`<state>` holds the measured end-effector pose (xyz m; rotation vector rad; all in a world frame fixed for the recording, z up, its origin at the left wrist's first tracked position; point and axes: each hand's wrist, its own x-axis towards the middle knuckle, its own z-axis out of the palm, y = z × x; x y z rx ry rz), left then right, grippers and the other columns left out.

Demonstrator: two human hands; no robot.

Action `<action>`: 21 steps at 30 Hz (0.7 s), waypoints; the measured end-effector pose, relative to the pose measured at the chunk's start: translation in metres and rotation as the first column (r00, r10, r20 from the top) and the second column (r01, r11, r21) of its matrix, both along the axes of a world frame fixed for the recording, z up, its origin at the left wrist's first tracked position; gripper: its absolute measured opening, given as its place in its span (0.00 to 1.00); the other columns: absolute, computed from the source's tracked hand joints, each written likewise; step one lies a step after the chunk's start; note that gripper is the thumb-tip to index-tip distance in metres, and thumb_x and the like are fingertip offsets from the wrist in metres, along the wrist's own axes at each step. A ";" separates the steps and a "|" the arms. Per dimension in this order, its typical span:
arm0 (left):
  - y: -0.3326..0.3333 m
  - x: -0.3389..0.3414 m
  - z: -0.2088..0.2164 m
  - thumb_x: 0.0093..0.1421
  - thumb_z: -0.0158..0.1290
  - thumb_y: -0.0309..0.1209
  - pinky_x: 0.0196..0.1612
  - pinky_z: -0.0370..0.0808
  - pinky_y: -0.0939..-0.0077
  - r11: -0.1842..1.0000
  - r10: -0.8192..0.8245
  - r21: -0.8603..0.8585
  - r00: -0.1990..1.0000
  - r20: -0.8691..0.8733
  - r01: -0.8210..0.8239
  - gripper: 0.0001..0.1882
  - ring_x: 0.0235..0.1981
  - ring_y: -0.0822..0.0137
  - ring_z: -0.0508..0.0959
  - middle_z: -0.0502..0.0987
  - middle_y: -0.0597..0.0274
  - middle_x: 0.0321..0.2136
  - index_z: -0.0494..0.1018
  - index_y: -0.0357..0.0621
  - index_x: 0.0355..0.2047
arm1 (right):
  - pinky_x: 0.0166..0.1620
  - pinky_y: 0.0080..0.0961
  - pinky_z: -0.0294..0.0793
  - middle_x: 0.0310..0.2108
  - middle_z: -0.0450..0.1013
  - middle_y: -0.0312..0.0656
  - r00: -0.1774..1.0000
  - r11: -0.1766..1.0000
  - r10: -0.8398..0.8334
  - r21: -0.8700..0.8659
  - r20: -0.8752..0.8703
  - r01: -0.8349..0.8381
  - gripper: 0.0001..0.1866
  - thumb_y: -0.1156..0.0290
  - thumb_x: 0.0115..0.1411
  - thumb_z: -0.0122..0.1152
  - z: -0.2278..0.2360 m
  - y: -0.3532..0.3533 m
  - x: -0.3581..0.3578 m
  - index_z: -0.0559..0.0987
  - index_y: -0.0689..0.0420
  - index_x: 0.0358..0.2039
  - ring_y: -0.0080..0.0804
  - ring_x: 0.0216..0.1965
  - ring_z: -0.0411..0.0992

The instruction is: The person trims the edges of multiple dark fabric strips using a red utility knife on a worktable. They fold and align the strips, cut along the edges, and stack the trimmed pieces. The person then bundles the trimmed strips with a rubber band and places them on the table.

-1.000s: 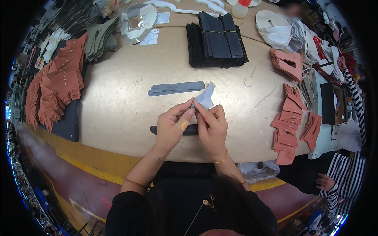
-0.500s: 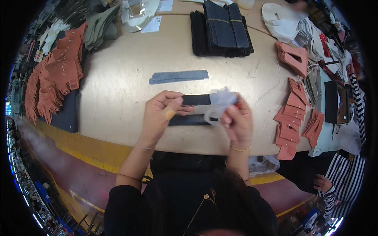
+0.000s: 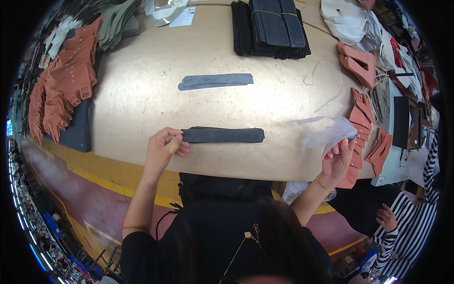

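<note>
A stack of long black strips lies just off the table's near edge. At its left end is my left hand, fingers curled against the strips; a tan plaster is on its thumb. Off to the right, my right hand is closed on a crumpled translucent plastic bag, which trails leftward. Something small and red shows at those fingers, too covered to name. Two grey-blue strips with rounded left ends lie farther back, overlapping.
Banded black strip bundles sit at the back. Orange-red cut pieces are heaped at left and right. A loose pale cord curves on the table. At lower right is another person's striped sleeve.
My right hand has carried the plastic bag right, away from the black strips. Those strips now lie together in one uncovered stack. My left hand has shifted slightly left and down.
</note>
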<state>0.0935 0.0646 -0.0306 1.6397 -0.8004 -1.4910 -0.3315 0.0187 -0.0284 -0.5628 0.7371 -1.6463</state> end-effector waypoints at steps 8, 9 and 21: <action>-0.024 0.008 0.005 0.59 0.56 0.29 0.29 0.70 0.81 0.980 -0.072 -0.120 0.846 0.528 0.159 0.13 0.23 0.75 0.71 0.74 0.63 0.22 0.72 0.35 0.42 | 0.21 0.11 0.65 0.32 0.69 0.34 0.985 0.998 0.055 -0.030 -0.166 -0.060 0.14 0.77 0.66 0.48 0.002 -0.008 0.014 0.70 0.54 0.51 0.17 0.23 0.63; -0.038 0.008 0.000 0.59 0.56 0.29 0.31 0.69 0.80 0.971 -0.038 -0.176 0.826 0.563 0.165 0.14 0.25 0.74 0.71 0.73 0.63 0.23 0.72 0.36 0.43 | 0.21 0.11 0.65 0.31 0.69 0.34 0.981 0.999 0.048 -0.005 -0.187 -0.050 0.13 0.77 0.65 0.48 0.002 -0.009 0.018 0.70 0.54 0.51 0.17 0.22 0.63; -0.131 0.000 -0.021 0.55 0.59 0.27 0.42 0.72 0.69 0.859 -0.017 -0.261 0.533 0.846 0.441 0.12 0.38 0.63 0.73 0.73 0.57 0.35 0.76 0.39 0.39 | 0.20 0.13 0.62 0.27 0.68 0.34 0.961 0.996 -0.036 0.071 -0.273 0.058 0.15 0.80 0.63 0.51 0.005 -0.008 0.030 0.71 0.60 0.51 0.19 0.20 0.64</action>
